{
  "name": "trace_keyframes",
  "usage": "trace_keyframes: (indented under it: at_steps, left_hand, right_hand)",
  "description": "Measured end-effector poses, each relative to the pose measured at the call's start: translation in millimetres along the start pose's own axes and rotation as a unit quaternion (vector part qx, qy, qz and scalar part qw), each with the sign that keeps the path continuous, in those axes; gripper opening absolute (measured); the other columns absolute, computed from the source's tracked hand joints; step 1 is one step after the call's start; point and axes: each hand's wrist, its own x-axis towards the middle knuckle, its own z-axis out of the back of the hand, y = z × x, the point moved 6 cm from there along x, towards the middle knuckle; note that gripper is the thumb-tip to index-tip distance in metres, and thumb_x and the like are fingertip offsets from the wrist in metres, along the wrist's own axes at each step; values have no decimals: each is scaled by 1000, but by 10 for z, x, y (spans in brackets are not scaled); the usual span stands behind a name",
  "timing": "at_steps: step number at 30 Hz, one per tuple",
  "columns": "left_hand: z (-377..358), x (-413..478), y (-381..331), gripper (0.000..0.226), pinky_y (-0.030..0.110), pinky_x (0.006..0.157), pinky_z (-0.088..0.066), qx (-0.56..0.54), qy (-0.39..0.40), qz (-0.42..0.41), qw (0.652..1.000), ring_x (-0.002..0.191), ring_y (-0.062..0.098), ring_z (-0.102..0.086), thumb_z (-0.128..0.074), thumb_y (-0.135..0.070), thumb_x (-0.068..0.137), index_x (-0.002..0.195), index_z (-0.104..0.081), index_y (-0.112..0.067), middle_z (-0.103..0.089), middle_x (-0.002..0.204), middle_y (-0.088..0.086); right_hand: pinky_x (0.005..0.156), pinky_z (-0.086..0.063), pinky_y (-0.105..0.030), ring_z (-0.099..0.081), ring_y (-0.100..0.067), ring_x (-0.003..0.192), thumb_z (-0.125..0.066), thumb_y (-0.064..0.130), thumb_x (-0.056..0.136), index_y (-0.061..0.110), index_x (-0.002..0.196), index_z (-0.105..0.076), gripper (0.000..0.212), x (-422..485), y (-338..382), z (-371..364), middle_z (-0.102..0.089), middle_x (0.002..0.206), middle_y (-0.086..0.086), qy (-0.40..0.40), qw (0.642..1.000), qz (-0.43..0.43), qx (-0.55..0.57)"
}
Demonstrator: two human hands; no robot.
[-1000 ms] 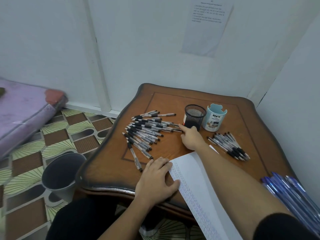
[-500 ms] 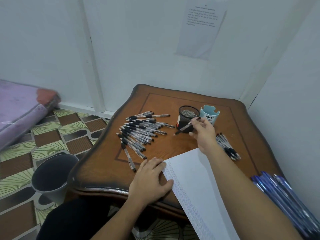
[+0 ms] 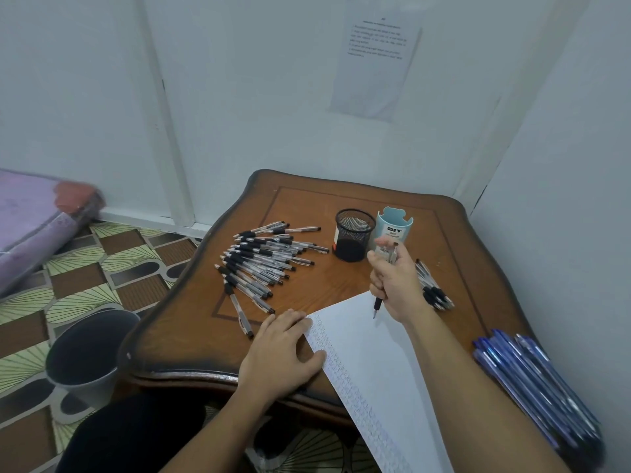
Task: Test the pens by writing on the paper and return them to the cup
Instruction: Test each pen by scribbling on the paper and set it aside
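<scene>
One pen [image 3: 377, 306] stands nearly upright in the right hand [image 3: 397, 285], which grips its barrel, tip down over the far corner of the paper [image 3: 368, 353]; the left hand [image 3: 280, 353] lies flat and uncurled on the paper's left edge. Many more pens [image 3: 263, 264] lie heaped left of the mesh cup [image 3: 353, 235]; a blue cup [image 3: 392, 230] stands just beside it.

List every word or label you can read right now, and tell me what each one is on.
"DIY": on the light blue cup.
Smaller print under it on that cup: too blurred to read.
Label low on the black mesh cup: unreadable.
Sheet on the wall: printed lines, too small to read.
Paper on the table: rows of pen marks along its left edge, not legible.
</scene>
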Motion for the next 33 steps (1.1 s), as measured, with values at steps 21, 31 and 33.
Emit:
trace_keyframes:
  at_steps: [21, 31, 33]
  left_hand:
    - [-23, 15, 10, 81, 30, 118, -8, -10, -13, -4, 1000, 140, 6, -28, -32, -72, 76, 138, -52, -24, -43, 146, -12]
    - [-28, 18, 19, 80, 28, 118, -7, -7, -17, -4, 1000, 141, 6, -27, -33, -71, 77, 139, -51, -24, -42, 147, -12]
    - [-36, 18, 24, 77, 28, 118, -6, -4, -15, -3, 1000, 141, 5, -26, -35, -70, 79, 139, -50, -25, -41, 147, -13]
  right_hand:
    - [58, -46, -18, -65, -12, 74, -58, 4, 96, 8, 91, -73, 16, -192, -538, -230, -72, 84, -9, 99, 985, -54, -130]
    - [66, -49, -20, -62, -10, 78, -64, 9, 86, 15, 73, -73, 18, -227, -596, -231, -68, 73, 1, 58, 965, 18, -255]
    - [63, -49, -16, -61, -7, 74, -64, 9, 86, 14, 73, -73, 17, -233, -589, -238, -67, 72, 1, 61, 963, 28, -263]
